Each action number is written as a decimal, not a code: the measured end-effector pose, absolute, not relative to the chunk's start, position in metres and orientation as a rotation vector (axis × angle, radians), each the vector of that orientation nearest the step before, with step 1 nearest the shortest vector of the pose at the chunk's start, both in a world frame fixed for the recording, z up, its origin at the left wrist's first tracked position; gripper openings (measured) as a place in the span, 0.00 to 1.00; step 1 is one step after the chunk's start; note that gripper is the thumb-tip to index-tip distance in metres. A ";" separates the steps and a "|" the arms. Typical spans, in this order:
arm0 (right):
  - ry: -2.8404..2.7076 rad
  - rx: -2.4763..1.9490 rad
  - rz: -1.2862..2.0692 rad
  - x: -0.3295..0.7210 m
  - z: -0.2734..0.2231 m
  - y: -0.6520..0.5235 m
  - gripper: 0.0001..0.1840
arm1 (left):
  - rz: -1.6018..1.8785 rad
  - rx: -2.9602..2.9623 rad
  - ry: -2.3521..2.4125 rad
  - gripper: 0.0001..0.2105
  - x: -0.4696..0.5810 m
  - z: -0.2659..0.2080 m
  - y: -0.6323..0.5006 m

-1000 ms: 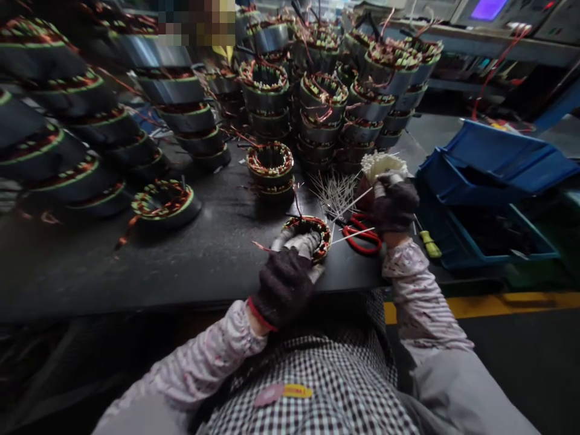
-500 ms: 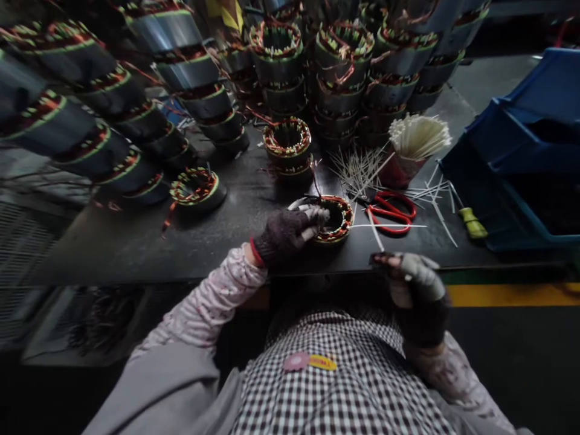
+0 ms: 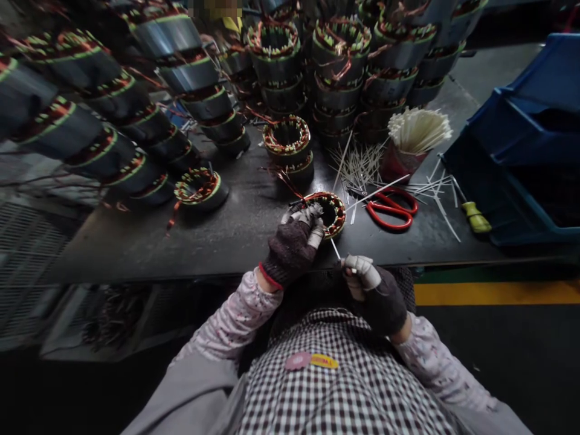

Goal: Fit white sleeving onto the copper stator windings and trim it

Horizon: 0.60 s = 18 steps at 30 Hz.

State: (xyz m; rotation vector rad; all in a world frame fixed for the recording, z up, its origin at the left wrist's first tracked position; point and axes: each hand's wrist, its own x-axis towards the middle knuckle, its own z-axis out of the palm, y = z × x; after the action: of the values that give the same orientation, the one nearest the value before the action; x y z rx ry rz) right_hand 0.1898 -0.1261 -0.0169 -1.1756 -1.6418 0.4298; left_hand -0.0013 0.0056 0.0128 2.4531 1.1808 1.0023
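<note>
A copper-wound motor stator (image 3: 336,225) lies near the table's front edge, its open ring facing up. My left hand (image 3: 294,241), in a dark glove with pale-wrapped fingers, grips its left rim, the fingertips partly inside the ring. My right hand (image 3: 369,287), gloved likewise, is closed just in front of the stator. From its pinched fingers a thin white cable tie (image 3: 335,249) runs up to the stator's front edge. Another white strip (image 3: 376,193) slants out from the stator's right side, and one more stands up behind it. Dark and copper leads emerge at the back left.
Red-handled scissors (image 3: 392,209) lie right of the stator. Behind them are scattered white strips (image 3: 362,163) and a red cup (image 3: 399,164) full of them. A yellow-green-handled tool (image 3: 476,217) lies by blue bins (image 3: 507,199). Stacked stators (image 3: 342,66) line the back and left.
My right hand has moved left, from beside the scissors to in front of the stator. My left hand and the stator have shifted slightly; the strips at its right now point up more steeply.
</note>
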 end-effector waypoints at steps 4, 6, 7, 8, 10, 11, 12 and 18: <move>-1.644 -1.119 0.428 0.185 -0.007 -0.097 0.18 | 0.983 2.298 1.167 0.18 -0.001 0.015 0.001; -1.585 -1.118 0.531 0.185 -0.002 -0.088 0.14 | 1.002 2.079 1.148 0.17 0.000 0.013 -0.001; -1.534 -1.127 0.592 0.186 0.001 -0.085 0.11 | 1.021 1.988 1.127 0.16 0.000 0.012 -0.002; -1.472 -1.142 0.660 0.187 0.003 -0.083 0.08 | 1.037 1.938 1.097 0.14 0.000 0.011 -0.002; -1.359 -1.180 0.791 0.189 0.008 -0.082 0.05 | 1.068 1.967 1.039 0.08 0.000 0.009 -0.003; -1.331 -1.192 0.834 0.191 0.010 -0.082 0.05 | 1.078 2.014 1.019 0.06 0.000 0.009 -0.003; -1.333 -1.198 0.851 0.192 0.012 -0.082 0.05 | 1.088 2.056 1.006 0.05 0.000 0.009 -0.004; -1.526 -1.245 0.644 0.189 0.023 -0.073 0.05 | 1.138 2.111 0.986 0.05 0.001 0.013 -0.006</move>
State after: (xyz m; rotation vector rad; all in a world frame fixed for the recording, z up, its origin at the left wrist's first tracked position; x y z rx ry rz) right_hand 0.1895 -0.0726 0.0226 -1.2454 -1.5260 0.6439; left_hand 0.0008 -0.0062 0.0131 2.1112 0.9859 1.1378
